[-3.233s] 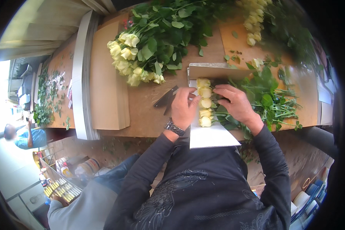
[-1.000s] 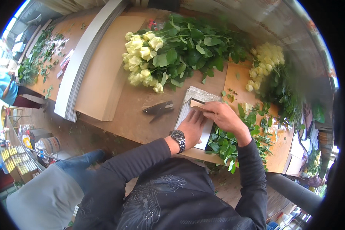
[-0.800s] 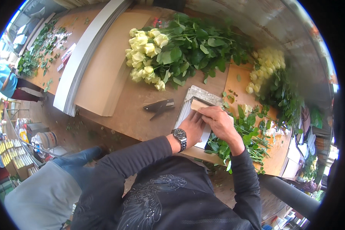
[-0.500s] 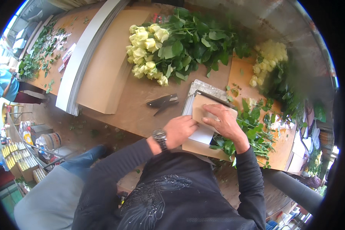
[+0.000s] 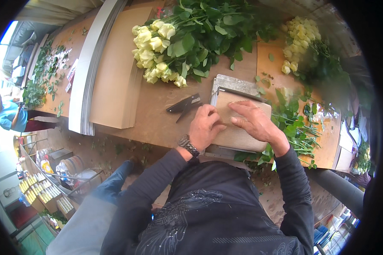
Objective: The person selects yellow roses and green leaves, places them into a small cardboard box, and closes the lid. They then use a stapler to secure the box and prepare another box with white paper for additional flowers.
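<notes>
A ribbed tan cardboard sheet (image 5: 262,111) lies folded on a board with a weathered metal top (image 5: 236,84). My left hand (image 5: 204,126) is curled at the sheet's left edge, fingers closed on it. My right hand (image 5: 257,126) rests on the ribbed surface with fingers spread. A black stapler (image 5: 183,106) lies left of the board. Loose green stems with leaves (image 5: 300,127) lie to the right.
A large bunch of cream roses (image 5: 157,49) lies at the back, another bunch (image 5: 298,34) at back right. Tall stacks of cardboard (image 5: 115,72) stand on the left. A co-worker in blue (image 5: 12,114) is at far left, another person's jeans (image 5: 115,182) at lower left.
The row of roses seen earlier on the white sheet is now hidden. The tan cardboard has been laid down flat and wider. My left hand has moved to its left edge, my right hand spread out.
</notes>
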Available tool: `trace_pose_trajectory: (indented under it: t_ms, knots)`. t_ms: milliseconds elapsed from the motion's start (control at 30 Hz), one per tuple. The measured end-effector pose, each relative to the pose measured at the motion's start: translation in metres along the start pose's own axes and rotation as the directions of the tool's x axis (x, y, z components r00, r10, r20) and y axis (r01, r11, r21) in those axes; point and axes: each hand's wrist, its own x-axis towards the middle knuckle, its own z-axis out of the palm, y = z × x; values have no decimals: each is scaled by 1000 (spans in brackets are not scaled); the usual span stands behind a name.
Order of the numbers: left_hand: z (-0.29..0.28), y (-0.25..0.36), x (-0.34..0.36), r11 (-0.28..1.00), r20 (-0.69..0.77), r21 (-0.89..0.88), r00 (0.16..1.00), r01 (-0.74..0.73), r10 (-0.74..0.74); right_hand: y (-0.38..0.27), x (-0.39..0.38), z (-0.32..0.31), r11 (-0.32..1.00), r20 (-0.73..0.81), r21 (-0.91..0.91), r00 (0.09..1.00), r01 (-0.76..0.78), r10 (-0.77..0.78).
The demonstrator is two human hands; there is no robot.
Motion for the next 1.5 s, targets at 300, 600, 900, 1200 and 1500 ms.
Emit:
trace_pose_trajectory:
  t_ms: [300,600,900,1200,1500]
  knots:
    - [29,1,-6,936,-71,-137,940,323,-335,-8,-15,20,941,-16,-338,1000,-6,1]
    - [29,0,-9,947,-56,-53,946,315,-318,-5,-23,40,916,-27,-398,998,47,-63]
    - [23,7,-5,917,0,-106,922,385,-387,-2,-25,34,922,21,-383,998,62,-58]
    - [22,7,-5,911,10,-65,913,407,-408,-3,-24,40,929,-9,-370,999,26,-31]
    - [35,9,-2,930,-116,-97,924,354,-364,4,-22,47,954,-104,-298,994,0,-33]
